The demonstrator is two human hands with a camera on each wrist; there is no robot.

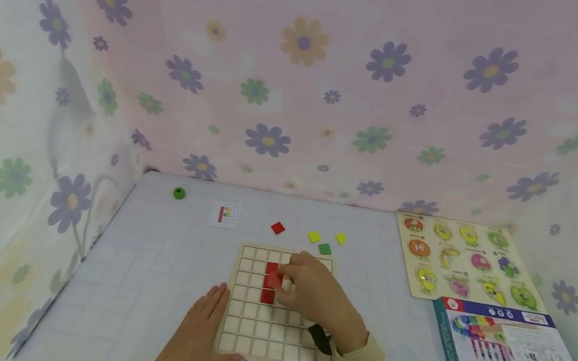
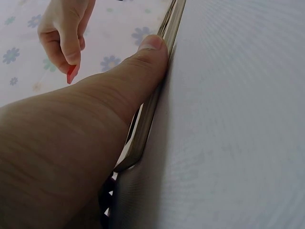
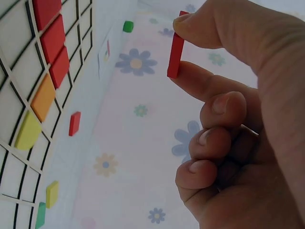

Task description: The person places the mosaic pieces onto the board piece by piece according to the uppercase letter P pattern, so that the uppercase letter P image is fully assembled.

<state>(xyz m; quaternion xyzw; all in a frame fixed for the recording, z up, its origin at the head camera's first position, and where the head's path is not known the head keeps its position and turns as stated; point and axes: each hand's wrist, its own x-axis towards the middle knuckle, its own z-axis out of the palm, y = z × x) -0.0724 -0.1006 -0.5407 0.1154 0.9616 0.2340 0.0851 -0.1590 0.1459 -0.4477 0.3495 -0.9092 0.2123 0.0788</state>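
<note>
A wooden grid board [image 1: 252,326] lies on the table, with a column of red tiles [image 1: 268,295] in its upper cells. In the right wrist view the board [image 3: 12,43] also holds an orange tile [image 3: 44,97] and a yellow tile [image 3: 27,131] beside the red ones. My right hand [image 1: 287,279] hovers over those cells. It pinches a red square tile [image 3: 176,45] on edge between thumb and index finger. My left hand [image 1: 198,331] lies flat on the table at the board's left side, and its thumb [image 2: 143,62] presses against the board's edge [image 2: 171,19].
Behind the board lie a loose red tile [image 1: 277,227], two yellow tiles [image 1: 314,236] and a green tile [image 1: 324,248]. A pattern card [image 1: 224,214] and a green ring [image 1: 179,193] sit far left. A fruit puzzle [image 1: 468,261] and a printed box [image 1: 511,353] lie right. Floral cloth walls surround the table.
</note>
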